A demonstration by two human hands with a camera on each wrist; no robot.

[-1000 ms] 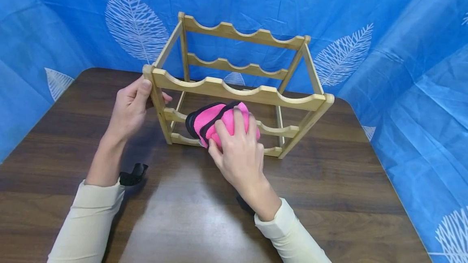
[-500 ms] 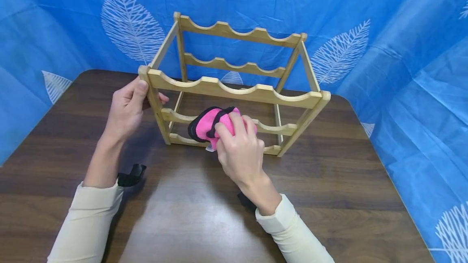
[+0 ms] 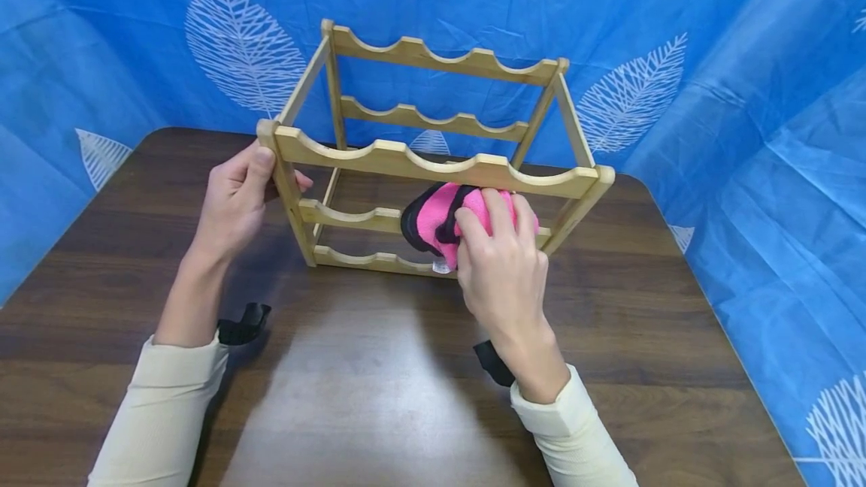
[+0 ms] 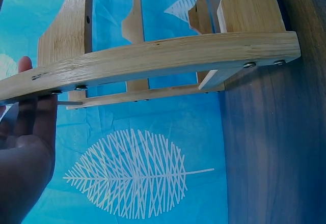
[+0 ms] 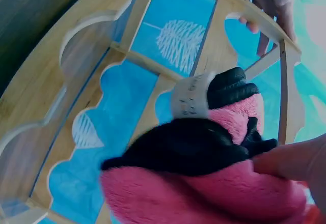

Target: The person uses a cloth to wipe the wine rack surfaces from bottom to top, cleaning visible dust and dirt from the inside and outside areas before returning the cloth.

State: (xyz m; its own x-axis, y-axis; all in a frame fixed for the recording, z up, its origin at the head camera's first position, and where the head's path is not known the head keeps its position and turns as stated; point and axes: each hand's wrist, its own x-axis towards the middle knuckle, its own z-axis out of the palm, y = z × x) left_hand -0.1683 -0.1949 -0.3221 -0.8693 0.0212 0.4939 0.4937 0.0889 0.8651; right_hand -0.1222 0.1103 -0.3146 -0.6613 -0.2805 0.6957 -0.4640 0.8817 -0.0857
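so from where i'm sitting, the left hand point(image 3: 233, 198) has its thumb and fingers around the front left post point(image 3: 289, 190) of the wooden rack point(image 3: 379, 160), and the right hand point(image 3: 504, 261) grips a bunched pink cloth point(image 3: 433, 220) with black edging. the cloth is up at the front middle rail point(image 3: 358, 222), over toward the right front post point(image 3: 582, 205). my head cam only gives me a little white tag at the cloth's lower edge, but the right wrist cam gets the tag point(image 5: 191, 96) big enough that i see printing, too blurry to read. the left wrist cam picks up screw heads point(image 4: 249, 65) i can't make out from above. compared with a second ago, the cloth and right hand are further right, while the left hand's grip is the same.
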